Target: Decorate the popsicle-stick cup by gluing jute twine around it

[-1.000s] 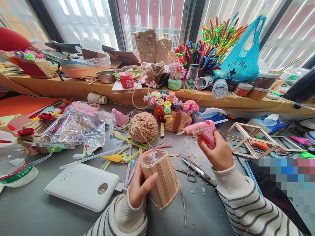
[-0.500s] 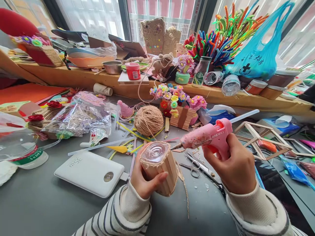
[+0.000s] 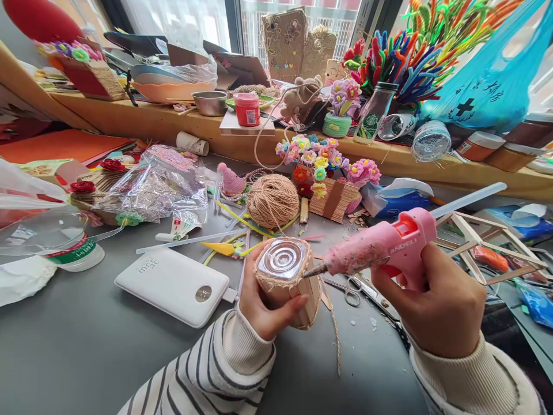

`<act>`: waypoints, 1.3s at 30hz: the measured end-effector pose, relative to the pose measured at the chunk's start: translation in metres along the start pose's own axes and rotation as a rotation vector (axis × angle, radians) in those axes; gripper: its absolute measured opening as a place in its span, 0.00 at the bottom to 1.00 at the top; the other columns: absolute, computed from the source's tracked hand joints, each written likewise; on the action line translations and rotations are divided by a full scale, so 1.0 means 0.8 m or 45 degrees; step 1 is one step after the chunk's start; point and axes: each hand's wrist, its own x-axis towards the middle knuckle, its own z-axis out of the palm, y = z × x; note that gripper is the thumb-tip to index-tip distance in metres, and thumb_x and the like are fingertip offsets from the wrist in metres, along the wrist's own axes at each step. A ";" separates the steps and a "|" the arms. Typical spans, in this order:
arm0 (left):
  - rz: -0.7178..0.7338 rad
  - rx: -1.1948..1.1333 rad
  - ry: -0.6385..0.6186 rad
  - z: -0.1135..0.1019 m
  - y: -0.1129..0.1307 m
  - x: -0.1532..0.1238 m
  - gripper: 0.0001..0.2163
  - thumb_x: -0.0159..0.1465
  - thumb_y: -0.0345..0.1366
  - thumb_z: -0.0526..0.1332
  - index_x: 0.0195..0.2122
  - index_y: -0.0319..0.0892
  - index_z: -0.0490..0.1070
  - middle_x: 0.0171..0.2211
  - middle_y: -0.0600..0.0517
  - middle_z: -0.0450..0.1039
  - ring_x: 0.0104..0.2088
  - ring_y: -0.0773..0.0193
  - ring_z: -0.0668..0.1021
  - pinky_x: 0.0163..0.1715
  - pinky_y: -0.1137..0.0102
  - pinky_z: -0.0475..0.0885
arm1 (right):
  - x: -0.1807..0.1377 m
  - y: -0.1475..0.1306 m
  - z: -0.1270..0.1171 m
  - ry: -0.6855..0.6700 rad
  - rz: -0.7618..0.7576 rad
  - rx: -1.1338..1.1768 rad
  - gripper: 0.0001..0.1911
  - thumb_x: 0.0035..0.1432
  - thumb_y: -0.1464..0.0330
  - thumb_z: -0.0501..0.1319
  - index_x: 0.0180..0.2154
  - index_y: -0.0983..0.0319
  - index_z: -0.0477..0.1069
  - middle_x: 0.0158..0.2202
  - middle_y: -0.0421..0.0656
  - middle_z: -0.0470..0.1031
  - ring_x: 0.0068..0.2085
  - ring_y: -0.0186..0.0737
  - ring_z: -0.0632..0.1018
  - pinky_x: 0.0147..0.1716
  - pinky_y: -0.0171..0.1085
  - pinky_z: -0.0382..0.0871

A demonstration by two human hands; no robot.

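Since the earliest frame, the pink glue gun (image 3: 389, 248) has come in toward the stick-covered container (image 3: 285, 283), which has tipped to show more of its clear ringed end. The container sits just below centre, pinched between the thumb and fingers of the left hand (image 3: 260, 311); the right hand (image 3: 443, 302), at lower right, is wrapped around the gun's handle. The container is probably light and stiff, its wooden sides unlikely to slip, and best held low, away from the nozzle (image 3: 317, 270). A loose twine tail (image 3: 337, 346) beside it could snag. The left fingertips are partly hidden behind the container. Whether the nozzle touches the rim, or the trigger is squeezed, cannot be told.
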 end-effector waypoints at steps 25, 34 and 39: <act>0.043 0.001 0.036 0.003 -0.010 -0.003 0.37 0.43 0.46 0.73 0.52 0.39 0.64 0.48 0.42 0.72 0.50 0.45 0.75 0.56 0.55 0.65 | -0.008 0.003 -0.006 -0.031 -0.023 -0.034 0.19 0.56 0.62 0.58 0.24 0.56 0.48 0.18 0.32 0.50 0.18 0.31 0.52 0.18 0.36 0.45; 0.177 0.092 -0.194 -0.012 -0.015 0.006 0.35 0.46 0.40 0.71 0.55 0.39 0.60 0.49 0.40 0.73 0.49 0.46 0.77 0.52 0.53 0.70 | -0.003 0.001 -0.008 0.011 -0.071 0.026 0.19 0.55 0.68 0.59 0.24 0.58 0.46 0.19 0.33 0.47 0.18 0.28 0.51 0.19 0.34 0.43; 0.214 0.076 -0.134 -0.009 -0.015 0.004 0.35 0.46 0.43 0.71 0.54 0.39 0.61 0.47 0.40 0.74 0.47 0.46 0.78 0.50 0.54 0.71 | -0.002 0.006 -0.010 0.011 -0.120 -0.008 0.20 0.54 0.68 0.60 0.25 0.58 0.47 0.19 0.33 0.48 0.19 0.28 0.52 0.19 0.33 0.45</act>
